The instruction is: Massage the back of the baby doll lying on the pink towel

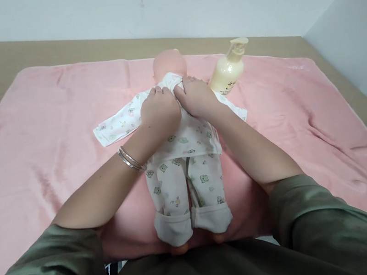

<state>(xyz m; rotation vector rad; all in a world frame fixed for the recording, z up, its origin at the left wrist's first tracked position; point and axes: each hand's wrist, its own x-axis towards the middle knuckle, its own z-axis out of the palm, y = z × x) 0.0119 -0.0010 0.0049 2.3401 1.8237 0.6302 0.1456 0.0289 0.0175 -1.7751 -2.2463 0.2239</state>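
A baby doll point(169, 63) lies on its back, its head away from me. It wears a white patterned shirt point(186, 137) and matching trousers point(206, 180) with turned-up cuffs. At the doll's neck, my left hand point(161, 111) has its fingers curled on the shirt's collar. My right hand point(198, 97) pinches the collar from the other side, close to my left hand. Both of the shirt's sleeves are spread outwards. The fingertips of both hands are partly hidden in the cloth.
A cream pump bottle point(228, 72) stands just beyond my right hand, beside the doll's shoulder. A pink blanket point(61, 115) lies under the doll on a wooden table point(92, 47). A white wall point(183, 2) rises behind the table.
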